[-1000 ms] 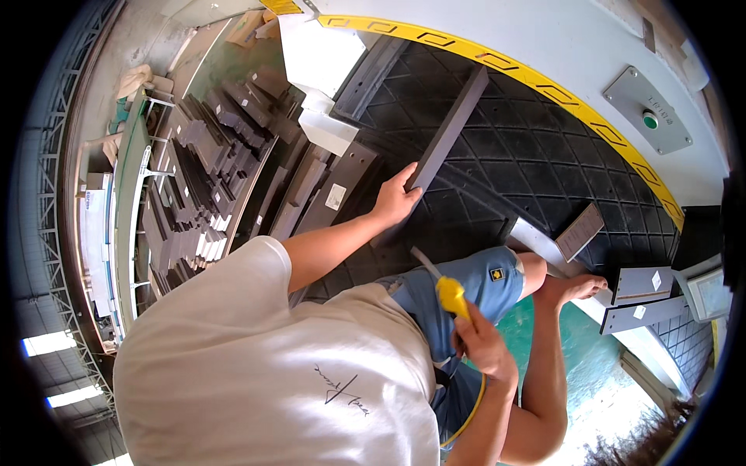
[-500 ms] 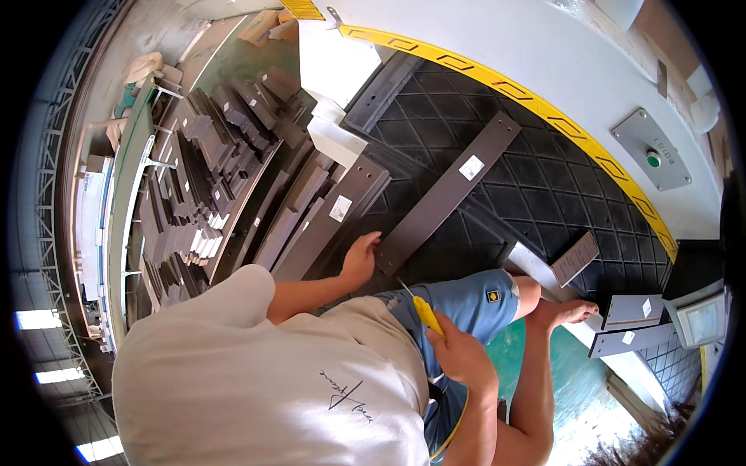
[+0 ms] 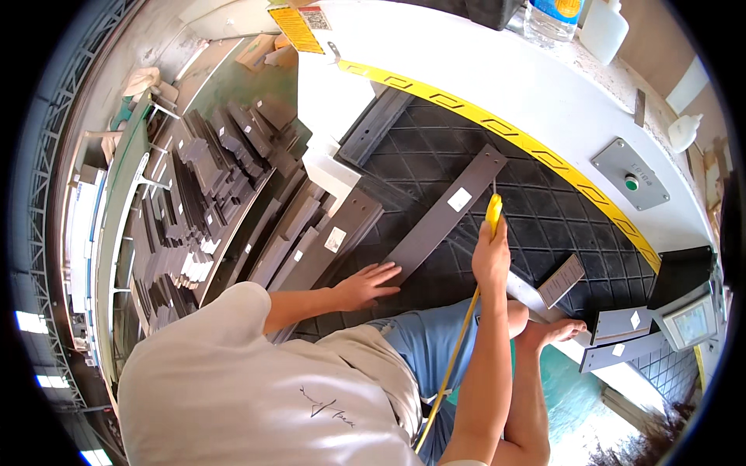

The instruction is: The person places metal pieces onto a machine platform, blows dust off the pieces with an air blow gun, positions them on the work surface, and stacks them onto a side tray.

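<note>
A long dark brown board [image 3: 427, 233] with a white label lies slantwise on the black padded surface [image 3: 544, 202]. My left hand [image 3: 367, 286] rests on its near end, fingers stretched out and apart. My right hand [image 3: 491, 256] is closed around a yellow air blow gun [image 3: 494, 208], held just right of the board's far end. The gun's thin nozzle points away from me, and a yellow hose [image 3: 454, 349] runs back from it along my forearm.
Stacked brown boards [image 3: 326, 237] stand to the left, with more piles behind them. A yellow-striped white machine frame [image 3: 497, 128] curves across the far side and carries a green button [image 3: 630, 182]. Smaller boards [image 3: 622, 326] and a small screen [image 3: 690, 327] are at the right.
My right hand has carried the blow gun forward, from over my lap to beside the board's far end. My left hand has opened out flat on the near end.
</note>
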Motion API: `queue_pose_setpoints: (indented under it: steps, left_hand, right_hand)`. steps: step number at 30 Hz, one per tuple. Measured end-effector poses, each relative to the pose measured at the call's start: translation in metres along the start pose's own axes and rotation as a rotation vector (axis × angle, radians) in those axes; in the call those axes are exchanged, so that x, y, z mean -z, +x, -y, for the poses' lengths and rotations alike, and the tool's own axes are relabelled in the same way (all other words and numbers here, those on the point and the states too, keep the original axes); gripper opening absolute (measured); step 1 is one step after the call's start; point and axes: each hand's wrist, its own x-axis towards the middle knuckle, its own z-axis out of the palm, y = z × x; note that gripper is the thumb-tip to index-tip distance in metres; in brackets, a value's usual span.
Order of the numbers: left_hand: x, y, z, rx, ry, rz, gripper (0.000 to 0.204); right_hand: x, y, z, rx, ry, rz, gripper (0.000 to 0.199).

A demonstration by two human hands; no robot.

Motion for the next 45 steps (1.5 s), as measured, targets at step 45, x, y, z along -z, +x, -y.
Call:
queue_pose_setpoints:
  steps: [45]
  left_hand:
    - [0.031, 0.118, 0.085, 0.082, 0.194, -0.278, 0.06]
  right_hand:
    - [0.013, -0.129, -0.081, -0.497, 1.153, 0.233, 0.06]
